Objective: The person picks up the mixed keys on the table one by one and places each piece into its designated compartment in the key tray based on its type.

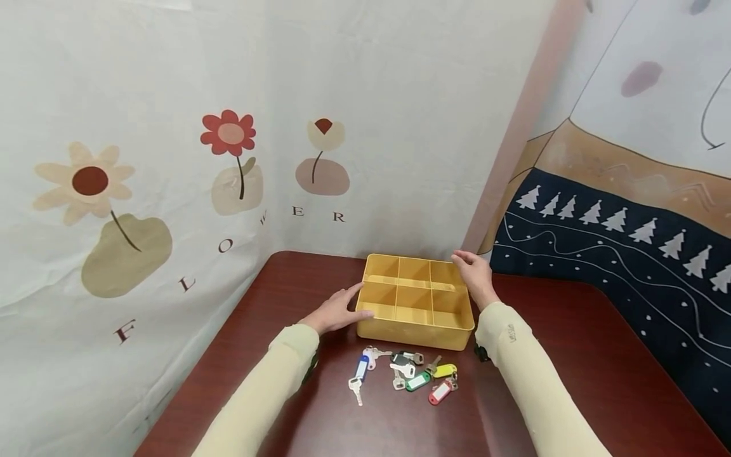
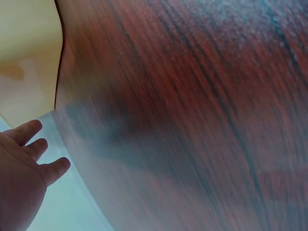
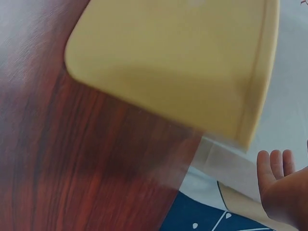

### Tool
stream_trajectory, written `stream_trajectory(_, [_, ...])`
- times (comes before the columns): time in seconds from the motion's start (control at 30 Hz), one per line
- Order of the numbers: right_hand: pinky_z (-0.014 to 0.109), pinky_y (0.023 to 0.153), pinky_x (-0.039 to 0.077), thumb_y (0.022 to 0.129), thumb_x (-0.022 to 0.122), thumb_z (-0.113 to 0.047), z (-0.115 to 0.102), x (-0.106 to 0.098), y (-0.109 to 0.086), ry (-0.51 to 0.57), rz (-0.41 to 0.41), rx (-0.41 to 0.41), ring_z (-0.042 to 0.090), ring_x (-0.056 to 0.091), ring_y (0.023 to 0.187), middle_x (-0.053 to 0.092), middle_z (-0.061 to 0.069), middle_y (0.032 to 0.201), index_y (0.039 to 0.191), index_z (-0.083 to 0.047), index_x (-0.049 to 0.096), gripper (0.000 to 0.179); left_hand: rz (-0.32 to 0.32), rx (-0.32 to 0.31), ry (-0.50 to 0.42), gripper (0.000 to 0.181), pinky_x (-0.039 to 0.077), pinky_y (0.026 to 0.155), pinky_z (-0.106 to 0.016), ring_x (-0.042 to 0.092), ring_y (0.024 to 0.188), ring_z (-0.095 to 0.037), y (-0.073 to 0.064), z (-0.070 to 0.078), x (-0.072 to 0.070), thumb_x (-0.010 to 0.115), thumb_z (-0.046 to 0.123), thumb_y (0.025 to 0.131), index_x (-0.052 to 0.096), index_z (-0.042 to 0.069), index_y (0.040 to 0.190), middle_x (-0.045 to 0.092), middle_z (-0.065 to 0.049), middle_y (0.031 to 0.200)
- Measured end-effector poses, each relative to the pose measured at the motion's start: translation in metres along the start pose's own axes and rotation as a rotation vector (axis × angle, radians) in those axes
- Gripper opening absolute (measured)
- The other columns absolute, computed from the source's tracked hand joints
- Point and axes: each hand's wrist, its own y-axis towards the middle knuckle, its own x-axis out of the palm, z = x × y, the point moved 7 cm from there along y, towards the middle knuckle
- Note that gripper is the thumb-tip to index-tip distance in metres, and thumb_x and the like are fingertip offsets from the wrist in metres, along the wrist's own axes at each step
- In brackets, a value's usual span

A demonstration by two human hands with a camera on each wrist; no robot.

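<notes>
A yellow divided box (image 1: 414, 331) stands on the table before me, its compartments showing bare floors. Along its left side lies my left hand (image 1: 337, 311), fingers extended and thumb over the front left rim. My right hand (image 1: 474, 273) is at the far right corner, fingertips right at the rim. The left wrist view shows straight, spread fingers of the left hand (image 2: 29, 163) by the box wall (image 2: 33, 43). In the right wrist view, the right hand (image 3: 284, 187) has straight fingers beside the box's corner (image 3: 168, 62).
In front of the box lie several keys (image 1: 356, 388) with tags: a blue tag (image 1: 362, 368), green tag (image 1: 417, 381), yellow tag (image 1: 445, 370) and red tag (image 1: 440, 392). The dark red table (image 1: 297, 279) meets a flower-printed cloth (image 1: 388, 158) behind.
</notes>
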Motion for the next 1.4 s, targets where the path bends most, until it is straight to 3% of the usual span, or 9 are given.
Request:
stream_trajectory(0.4, [0.044,0.106,0.041,0.101,0.059,-0.028,0.009,-0.017,-0.004,-0.019,-0.011,0.038,0.031,0.049,0.125,0.056,0.017,0.137,0.133,-0.004,0.062,0.04,-0.009,0.013,0.021,0.094,0.025,0.113,-0.057,0.024,0.145,-0.039,0.001,-0.002,0.0,0.065,0.065,0.085,0.025,0.022,0.159,0.032,-0.022,0.156])
stream_trajectory(1.1, [0.05,0.11,0.035,0.102,0.058,-0.03,0.023,-0.059,-0.019,-0.039,-0.042,0.031,0.035,0.043,0.133,0.05,0.018,0.145,0.139,-0.005,0.058,0.044,-0.024,0.002,0.024,0.095,0.024,0.113,-0.059,0.024,0.145,-0.041,0.003,-0.002,-0.001,0.062,0.066,0.086,0.022,0.022,0.159,0.03,-0.024,0.156])
stream_trajectory(1.4, [0.048,0.108,0.038,0.101,0.058,-0.031,0.03,-0.072,-0.026,-0.029,-0.046,0.025,0.034,0.045,0.13,0.049,0.018,0.145,0.14,-0.004,0.056,0.047,-0.028,-0.001,0.013,0.095,0.024,0.113,-0.059,0.023,0.145,-0.042,0.002,-0.004,0.0,0.062,0.067,0.086,0.021,0.022,0.16,0.029,-0.024,0.157])
